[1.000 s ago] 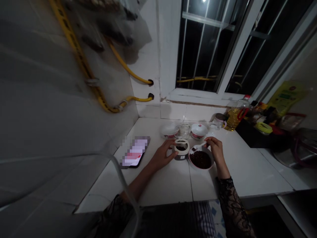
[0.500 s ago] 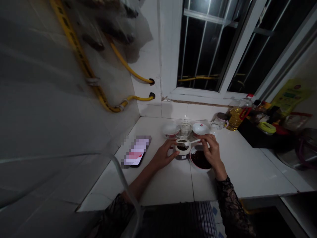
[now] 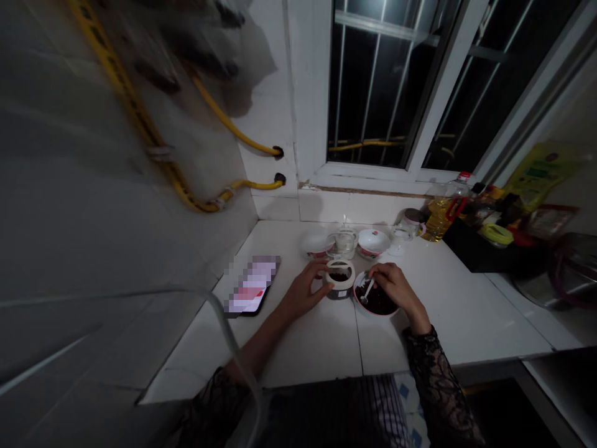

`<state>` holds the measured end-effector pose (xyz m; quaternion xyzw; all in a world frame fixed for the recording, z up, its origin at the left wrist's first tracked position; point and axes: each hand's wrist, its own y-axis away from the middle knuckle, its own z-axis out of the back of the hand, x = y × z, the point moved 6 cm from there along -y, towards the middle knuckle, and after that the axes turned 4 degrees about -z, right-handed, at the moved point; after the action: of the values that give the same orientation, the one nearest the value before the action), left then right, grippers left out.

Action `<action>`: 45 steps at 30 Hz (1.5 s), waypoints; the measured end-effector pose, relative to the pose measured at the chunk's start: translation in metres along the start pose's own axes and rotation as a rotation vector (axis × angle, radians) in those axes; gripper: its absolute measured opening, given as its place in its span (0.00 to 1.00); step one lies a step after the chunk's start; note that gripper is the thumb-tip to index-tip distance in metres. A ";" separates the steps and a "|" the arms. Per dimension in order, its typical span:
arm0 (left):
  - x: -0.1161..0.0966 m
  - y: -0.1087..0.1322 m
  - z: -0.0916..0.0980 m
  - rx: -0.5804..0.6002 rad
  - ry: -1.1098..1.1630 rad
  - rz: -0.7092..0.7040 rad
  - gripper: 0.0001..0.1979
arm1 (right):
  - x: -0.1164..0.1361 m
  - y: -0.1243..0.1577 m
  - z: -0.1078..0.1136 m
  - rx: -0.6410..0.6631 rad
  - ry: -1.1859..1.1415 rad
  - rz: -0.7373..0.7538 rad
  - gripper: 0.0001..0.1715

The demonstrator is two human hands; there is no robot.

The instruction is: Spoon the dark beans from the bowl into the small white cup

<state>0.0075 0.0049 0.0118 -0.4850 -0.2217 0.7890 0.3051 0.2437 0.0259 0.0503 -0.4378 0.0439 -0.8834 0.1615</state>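
While steadying the jar (image 3: 340, 293) between thumb and fingers of the left hand (image 3: 305, 290), gripping a small white spoon (image 3: 364, 298) by its handle in the right hand (image 3: 395, 287), with its tip angled down inside the bowl (image 3: 379, 314). Held from the side only, probably to stop any sliding and to leave the open top free. Set side by side on the counter (image 3: 303, 348), jar at left and bowl at right, likely to suit one spoon serving both. Near the wall behind, two other bowls (image 3: 373, 239) and a glass container (image 3: 345, 242), perhaps set back there to give the hands room. To the left, a phone (image 3: 257, 287) lying face up, presumably for easy viewing, but with much of its screen masked by coarse squares.

Hidden behind the right hand: part of the bowl's far rim and the end of the spoon handle. Hard to tell whether touching or just above the dark bits (image 3: 383, 305) with the spoon tip. Too dim to sort out the items in the black box (image 3: 466, 249). Cut off at the top edge: a hanging bundle (image 3: 200, 43), too blurred to name.
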 end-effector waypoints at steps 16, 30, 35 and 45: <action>0.001 0.000 0.000 0.002 0.012 0.022 0.13 | -0.024 -0.002 0.016 -0.105 -0.299 -0.205 0.11; 0.002 0.001 -0.001 0.001 0.005 0.019 0.13 | -0.012 0.002 0.008 0.010 -0.236 -0.140 0.11; 0.002 0.001 0.000 -0.008 0.009 0.002 0.13 | -0.022 0.000 0.017 -0.094 -0.359 -0.224 0.09; 0.002 0.001 -0.001 0.004 -0.002 0.002 0.13 | -0.032 -0.003 0.020 -0.153 -0.420 -0.284 0.08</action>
<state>0.0072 0.0056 0.0095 -0.4837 -0.2200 0.7903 0.3050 0.2771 0.0404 0.0385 -0.6243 0.0142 -0.7810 0.0078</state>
